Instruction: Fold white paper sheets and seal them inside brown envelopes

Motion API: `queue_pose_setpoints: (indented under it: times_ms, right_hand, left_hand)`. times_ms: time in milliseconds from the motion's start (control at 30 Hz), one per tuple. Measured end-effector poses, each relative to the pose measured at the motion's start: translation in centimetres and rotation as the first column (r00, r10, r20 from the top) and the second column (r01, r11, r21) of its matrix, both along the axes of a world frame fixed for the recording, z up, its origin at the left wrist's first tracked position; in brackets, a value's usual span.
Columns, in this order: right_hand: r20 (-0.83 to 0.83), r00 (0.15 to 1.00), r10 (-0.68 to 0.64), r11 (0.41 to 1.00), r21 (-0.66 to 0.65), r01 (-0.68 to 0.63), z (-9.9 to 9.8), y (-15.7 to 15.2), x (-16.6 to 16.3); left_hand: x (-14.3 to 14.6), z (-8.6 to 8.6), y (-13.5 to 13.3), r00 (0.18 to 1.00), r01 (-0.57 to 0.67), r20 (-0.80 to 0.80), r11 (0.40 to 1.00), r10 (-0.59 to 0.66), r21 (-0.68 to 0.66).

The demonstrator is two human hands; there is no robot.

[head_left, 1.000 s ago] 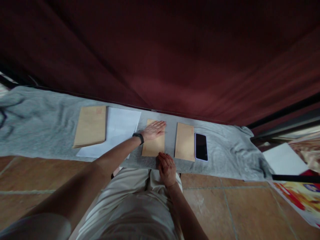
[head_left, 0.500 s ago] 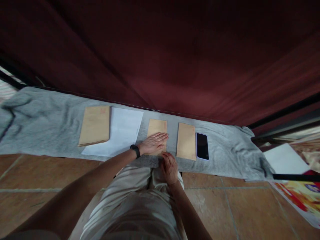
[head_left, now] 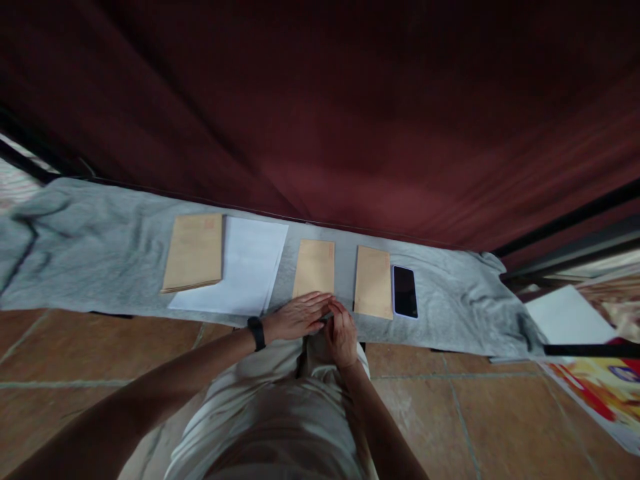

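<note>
A brown paper envelope (head_left: 315, 267) lies on the grey cloth in front of me. My left hand (head_left: 296, 316), with a black band on its wrist, lies flat across the envelope's near end, fingers stretched out to the right. My right hand (head_left: 342, 335) is at the near right corner, its bent fingers held together and touching the left fingertips. Whether the right fingers pinch the envelope's edge is hidden. To the right lies a second brown envelope (head_left: 373, 283), apart from both hands.
A phone (head_left: 405, 292) lies right of the second envelope. At left, a stack of brown envelopes (head_left: 195, 252) partly covers white paper sheets (head_left: 253, 263). The grey cloth (head_left: 460, 300) covers a narrow surface, with a dark red fabric panel (head_left: 320, 133) rising behind it.
My left hand has slid toward me, from the middle of the envelope to its near end, uncovering most of it. My right hand has stayed at the near corner.
</note>
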State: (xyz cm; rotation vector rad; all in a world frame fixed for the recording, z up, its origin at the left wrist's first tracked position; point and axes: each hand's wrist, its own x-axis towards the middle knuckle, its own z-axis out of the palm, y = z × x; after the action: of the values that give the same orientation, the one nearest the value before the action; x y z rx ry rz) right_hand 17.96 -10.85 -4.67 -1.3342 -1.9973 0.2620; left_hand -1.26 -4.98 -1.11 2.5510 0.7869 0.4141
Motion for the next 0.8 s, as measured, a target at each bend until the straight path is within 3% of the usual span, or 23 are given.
queue_pose_setpoints:
  times_ms: [133,333,567,800]
  right_hand:
    - [0.089,0.996,0.015,1.0,0.024,-0.017,0.1,0.0,0.0]
    - [0.188,0.982,0.014,0.999,0.037,-0.021,-0.3,0.0,0.0]
    - [0.162,0.986,0.041,0.999,0.025,-0.045,-0.4,0.1,0.1]
    - [0.164,0.986,0.03,0.998,0.049,-0.039,-0.4,0.1,0.0]
  left_hand:
    - [-0.2,-0.5,-0.9,0.998,-0.007,-0.064,1.0,0.009,0.027]
    - [-0.1,-1.1,-0.3,0.976,-0.166,-0.121,0.978,0.181,0.129]
    - [0.1,-1.8,5.3,0.925,-0.315,-0.165,0.932,0.344,0.177]
    - [0.4,-2.2,10.2,0.8,-0.525,-0.186,0.816,0.57,0.24]
